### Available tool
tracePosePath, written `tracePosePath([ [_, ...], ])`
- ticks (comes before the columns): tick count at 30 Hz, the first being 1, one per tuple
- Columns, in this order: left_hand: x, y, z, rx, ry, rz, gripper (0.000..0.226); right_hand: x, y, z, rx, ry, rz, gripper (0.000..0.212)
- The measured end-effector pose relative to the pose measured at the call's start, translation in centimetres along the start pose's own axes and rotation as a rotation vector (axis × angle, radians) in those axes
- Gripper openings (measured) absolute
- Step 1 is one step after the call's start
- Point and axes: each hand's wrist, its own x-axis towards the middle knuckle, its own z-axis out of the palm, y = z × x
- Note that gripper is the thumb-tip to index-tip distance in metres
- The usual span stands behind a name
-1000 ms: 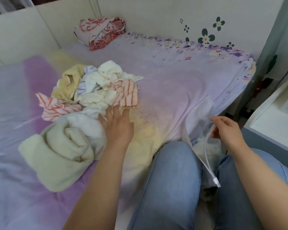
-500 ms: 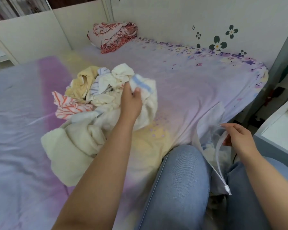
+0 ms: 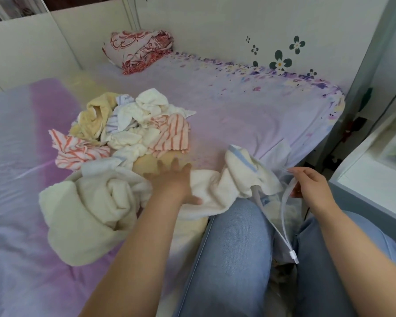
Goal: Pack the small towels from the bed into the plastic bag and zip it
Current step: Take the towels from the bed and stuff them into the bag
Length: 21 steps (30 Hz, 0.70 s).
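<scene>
Denim-clad knees frame the clear plastic zip bag (image 3: 281,209), whose rim the right hand (image 3: 311,186) has its grip pinching open. Just left of that grip, a cream towel with a blue stripe (image 3: 236,179) drapes toward the mouth, not yet inside. The left hand (image 3: 176,181), fingers spread, reaches for the heap of small towels (image 3: 128,129) beyond; a bulky cream towel (image 3: 85,216) crowds its wrist. On the lilac bed (image 3: 238,99), a patterned pillow (image 3: 137,49) lies farthest.

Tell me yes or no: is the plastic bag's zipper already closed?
No. The right hand holds the plastic bag open by its zipper strip, and a white towel with a blue stripe lies across its mouth.
</scene>
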Motion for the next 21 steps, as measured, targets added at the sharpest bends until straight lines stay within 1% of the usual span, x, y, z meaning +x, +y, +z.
tracePosePath([
  [1,-0.1,-0.9,0.4,0.011,-0.004,-0.027,0.095,0.0,0.1,0.0,-0.004,0.001,-0.003,0.024],
  [3,-0.7,-1.3,1.8,0.003,0.043,0.000,0.073,-0.1,0.1,0.0,-0.016,0.001,-0.012,0.024],
  [5,-0.7,-1.1,1.7,-0.106,0.169,0.064,0.056,-0.2,0.0,0.0,-0.016,0.001,-0.017,0.024],
  [6,-0.3,-1.0,0.9,-0.179,0.281,0.094,0.052,-0.3,-0.1,0.0,-0.014,0.001,-0.018,0.024],
  [8,1.0,-1.1,-2.0,-0.406,0.543,0.181,0.042,-0.5,-0.3,-0.1,-0.006,0.003,-0.018,0.023],
  [10,1.5,-0.7,-5.8,-0.666,0.705,0.306,0.040,-0.5,-0.3,-0.3,0.000,0.009,-0.023,0.023],
  [11,1.3,-0.3,-7.5,-0.853,0.737,0.360,0.043,-0.5,-0.3,-0.4,0.004,0.015,-0.021,0.023],
  [13,0.2,1.0,-10.6,-1.358,0.684,0.389,0.044,-0.5,-0.3,-0.6,0.017,0.034,-0.010,0.022],
  [14,-0.5,1.8,-12.2,-1.550,0.648,0.403,0.042,-0.4,-0.3,-0.8,0.030,0.042,0.000,0.021],
  [15,-1.3,2.8,-13.7,-1.686,0.619,0.431,0.040,-0.4,-0.4,-0.9,0.046,0.049,0.010,0.021],
  [18,-2.8,5.3,-17.0,-1.986,0.576,0.549,0.040,-0.2,-0.2,-1.3,0.077,0.057,0.032,0.023],
  [21,-3.5,6.8,-19.8,-2.159,0.536,0.688,0.040,0.2,0.1,-1.7,0.095,0.080,0.050,0.025],
])
